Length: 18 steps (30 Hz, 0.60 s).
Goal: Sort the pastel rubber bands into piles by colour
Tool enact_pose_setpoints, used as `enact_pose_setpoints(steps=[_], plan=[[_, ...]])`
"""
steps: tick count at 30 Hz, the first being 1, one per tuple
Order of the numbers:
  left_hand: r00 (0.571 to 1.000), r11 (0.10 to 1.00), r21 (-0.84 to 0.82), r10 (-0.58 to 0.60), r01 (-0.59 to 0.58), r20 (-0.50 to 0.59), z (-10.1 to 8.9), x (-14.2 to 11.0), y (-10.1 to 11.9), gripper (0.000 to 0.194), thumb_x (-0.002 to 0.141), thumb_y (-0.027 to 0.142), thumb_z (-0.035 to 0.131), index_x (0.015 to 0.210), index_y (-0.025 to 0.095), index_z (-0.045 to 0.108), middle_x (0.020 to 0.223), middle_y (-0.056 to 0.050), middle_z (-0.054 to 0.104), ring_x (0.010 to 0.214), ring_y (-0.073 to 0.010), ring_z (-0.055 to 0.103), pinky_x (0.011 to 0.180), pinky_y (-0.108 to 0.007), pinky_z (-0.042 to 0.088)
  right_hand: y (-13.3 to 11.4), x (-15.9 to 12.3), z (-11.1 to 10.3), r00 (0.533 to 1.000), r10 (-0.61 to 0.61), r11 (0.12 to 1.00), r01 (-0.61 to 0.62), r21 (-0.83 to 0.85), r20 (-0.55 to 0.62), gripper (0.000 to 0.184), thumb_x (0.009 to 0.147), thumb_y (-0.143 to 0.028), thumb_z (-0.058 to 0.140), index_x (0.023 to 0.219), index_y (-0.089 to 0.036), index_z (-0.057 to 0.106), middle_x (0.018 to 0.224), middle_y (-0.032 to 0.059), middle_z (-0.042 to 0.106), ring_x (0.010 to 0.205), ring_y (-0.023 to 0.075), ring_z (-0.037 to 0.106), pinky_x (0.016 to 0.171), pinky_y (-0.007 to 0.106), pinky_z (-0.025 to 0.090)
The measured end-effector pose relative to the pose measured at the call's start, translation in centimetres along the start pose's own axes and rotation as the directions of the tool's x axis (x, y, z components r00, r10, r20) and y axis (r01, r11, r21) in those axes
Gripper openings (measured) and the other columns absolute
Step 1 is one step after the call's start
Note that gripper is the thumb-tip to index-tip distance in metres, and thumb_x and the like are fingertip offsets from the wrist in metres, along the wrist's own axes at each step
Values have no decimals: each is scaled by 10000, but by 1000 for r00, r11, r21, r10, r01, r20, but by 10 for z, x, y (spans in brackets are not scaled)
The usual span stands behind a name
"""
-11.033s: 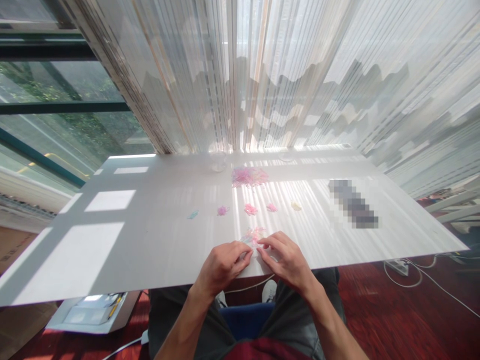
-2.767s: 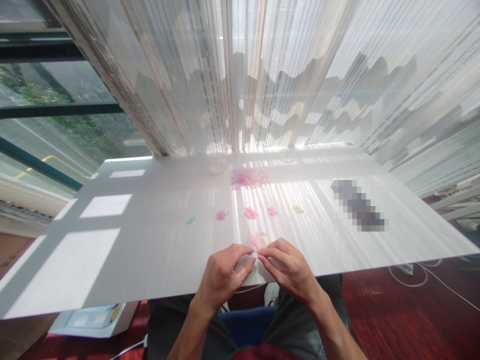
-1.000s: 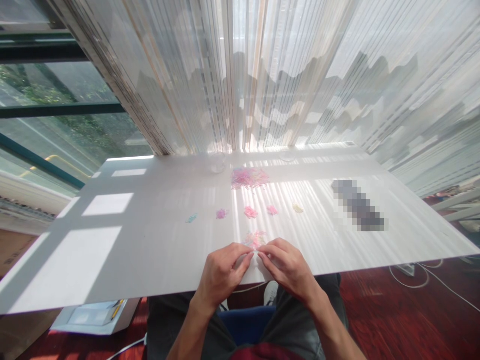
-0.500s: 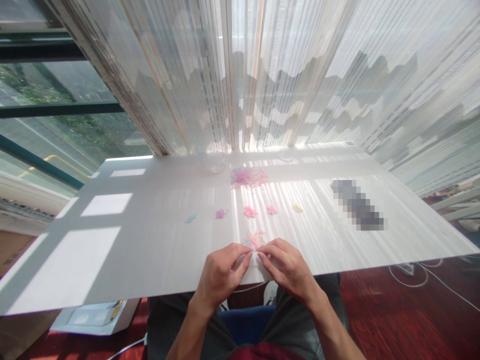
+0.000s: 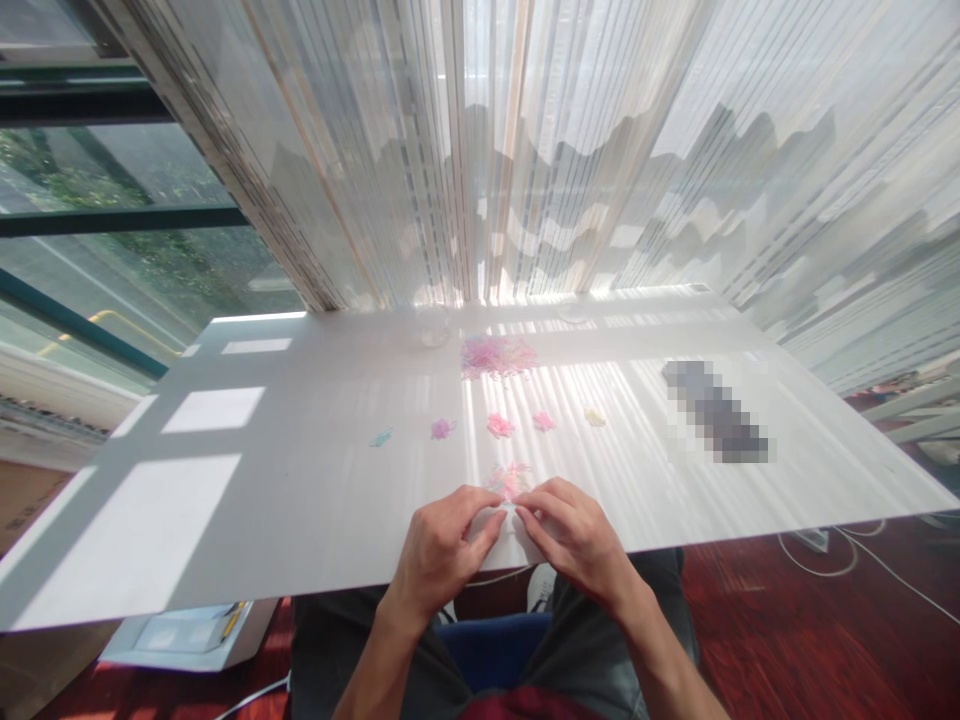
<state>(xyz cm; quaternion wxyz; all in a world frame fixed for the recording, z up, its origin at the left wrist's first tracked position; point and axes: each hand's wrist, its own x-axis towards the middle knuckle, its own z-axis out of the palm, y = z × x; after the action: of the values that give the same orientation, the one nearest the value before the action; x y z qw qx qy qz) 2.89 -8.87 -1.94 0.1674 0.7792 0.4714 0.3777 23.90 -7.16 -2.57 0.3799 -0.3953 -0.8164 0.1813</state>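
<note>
A small mixed pile of thin pink, yellow and pale green pieces, which look like little rubber bands [image 5: 511, 479], lies on the white table near its front edge. My left hand [image 5: 448, 530] is at the pile's near left side, with its index fingertip at the pile's edge and its thumb a little apart below. From the right, my right hand [image 5: 574, 525] mirrors it, index fingertip at the edge and thumb apart. Both hands look open. Any tiny piece touching the fingertips is too small to make out.
Beyond my hands runs a row of small heaps: blue [image 5: 382, 437], purple [image 5: 442, 428], red-pink [image 5: 500, 425], pink [image 5: 544, 420] and yellow [image 5: 595, 415]. A larger mixed heap [image 5: 498, 356] lies behind, near a clear container [image 5: 433, 325]. A blurred-out dark object [image 5: 716, 410] lies right.
My thumbs have moved slightly away from the index fingertips, toward me. The hands otherwise stay in place, and the heaps look the same.
</note>
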Motion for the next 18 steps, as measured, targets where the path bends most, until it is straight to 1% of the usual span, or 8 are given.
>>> enact_pose_setpoints(steps=[4,7,14,18], plan=[[999,1000,-3,19,-19,-31,1,0,0,118,989,214,625,1099,214,666,953,-21,760,791,-135,721,704,-212,556,0,0,0,1000,-5,1000,5,-2,-2,160,1023,-218,544,1049,-212,702,851,53,676,781,189,647,717,316,537],[999,999,-11,33,-34,-23,1,0,0,94,991,196,619,1065,220,672,940,-16,754,788,-132,715,695,-210,548,0,0,0,1000,-5,1000,5,-2,-1,165,1025,-217,539,1045,-215,703,845,51,674,777,188,644,713,318,536],[1000,999,-24,21,-21,-18,0,1,1,90,990,196,611,1043,225,677,937,-15,751,729,-121,695,674,-212,543,1,-1,1,1000,-13,1000,13,12,-13,128,1001,-221,582,1070,-219,691,850,52,677,768,189,648,701,317,544],[1000,1000,-21,23,-24,-13,-1,2,2,87,987,190,614,1037,228,675,923,-4,745,728,-116,689,669,-207,534,1,0,1,1000,-15,1000,15,11,-8,122,1002,-210,578,1038,-221,693,856,51,681,775,188,650,707,315,543]])
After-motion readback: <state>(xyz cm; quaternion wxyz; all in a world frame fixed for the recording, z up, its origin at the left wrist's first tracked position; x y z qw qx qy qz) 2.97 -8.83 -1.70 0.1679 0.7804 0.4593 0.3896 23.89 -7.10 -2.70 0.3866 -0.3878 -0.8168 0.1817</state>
